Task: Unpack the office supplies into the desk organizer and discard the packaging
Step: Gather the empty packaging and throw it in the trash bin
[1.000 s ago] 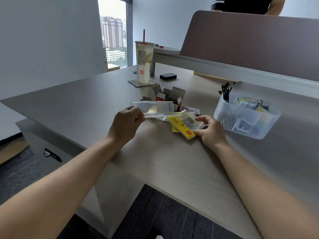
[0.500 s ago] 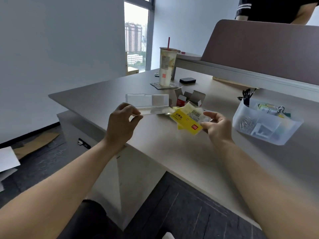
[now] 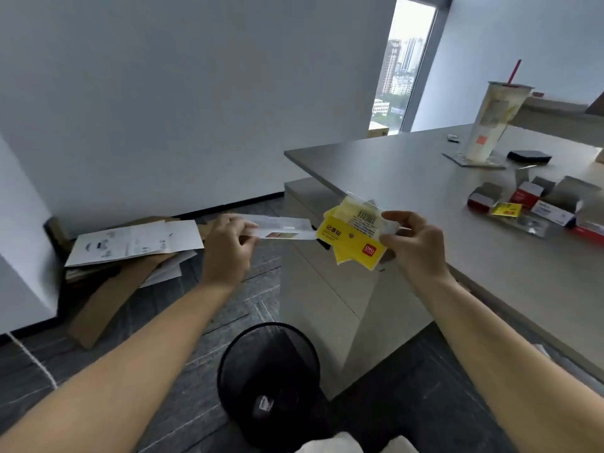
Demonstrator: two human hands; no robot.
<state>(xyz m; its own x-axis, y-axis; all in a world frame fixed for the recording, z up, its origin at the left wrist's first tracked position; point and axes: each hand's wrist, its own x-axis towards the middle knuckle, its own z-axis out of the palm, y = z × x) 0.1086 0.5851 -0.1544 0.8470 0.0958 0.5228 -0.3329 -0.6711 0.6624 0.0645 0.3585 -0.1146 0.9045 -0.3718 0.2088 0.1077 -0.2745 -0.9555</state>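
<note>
**Inspector:** Dark floor tiling and a black mesh waste bin [image 3: 268,371] at six o'clock are now recorded below the hands, where half a second ago only desk surface was in view. Flattened cardboard and printed sheets [image 3: 130,246] are noted on the floor at nine o'clock.

**Clerk:** And the hands?

**Inspector:** The left hand [image 3: 228,250] is seen pinching a clear plastic sleeve [image 3: 281,230] by one end. The right hand [image 3: 411,243] is curled around a yellow sticky-note pack [image 3: 353,240], gripped at its upper right corner. Both items have been carried off the desk [image 3: 425,197] and are held in the air beyond its near edge, above and slightly behind the bin.

**Clerk:** Meaning for the task?

**Inspector:** It is judged that the packaging has been brought to the disposal point. Whether the notes are fully freed from their wrapper cannot be told.

**Clerk:** The organizer?

**Inspector:** It is no longer in view. Opened red-and-white boxes [image 3: 536,201] are left on the desk at three o'clock, beside a tall drink cup [image 3: 490,122] at two o'clock. Further discarding is judged outstanding.
</note>
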